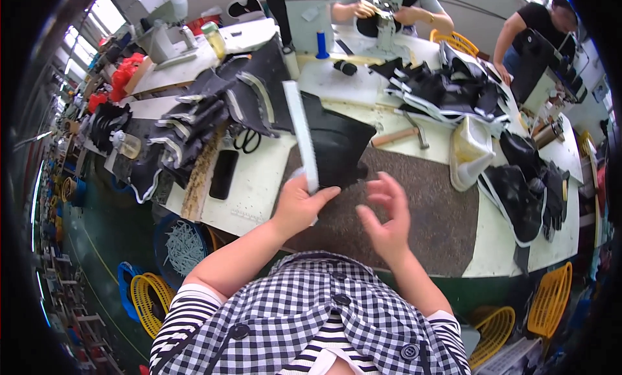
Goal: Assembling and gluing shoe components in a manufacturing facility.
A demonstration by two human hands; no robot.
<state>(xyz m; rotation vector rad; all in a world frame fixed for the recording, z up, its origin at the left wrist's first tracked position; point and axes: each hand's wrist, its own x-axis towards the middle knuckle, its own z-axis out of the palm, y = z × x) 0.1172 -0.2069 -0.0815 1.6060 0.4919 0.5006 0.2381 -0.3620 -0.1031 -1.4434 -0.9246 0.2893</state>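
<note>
My left hand is closed on the lower end of a black leather-like piece, thumb on top. A pale white strip runs along the left edge of this piece. The piece is raised over a dark brown mat on the white table. Just right of it, my right hand holds nothing, its fingers apart and curved, not touching the piece. Beyond the mat lies a hammer with a wooden handle.
Left of the mat are a black phone, scissors and heaped dark pieces. A yellowish container and black pieces stand at right. More pieces lie farther back. Two people work beyond the table; yellow baskets flank me.
</note>
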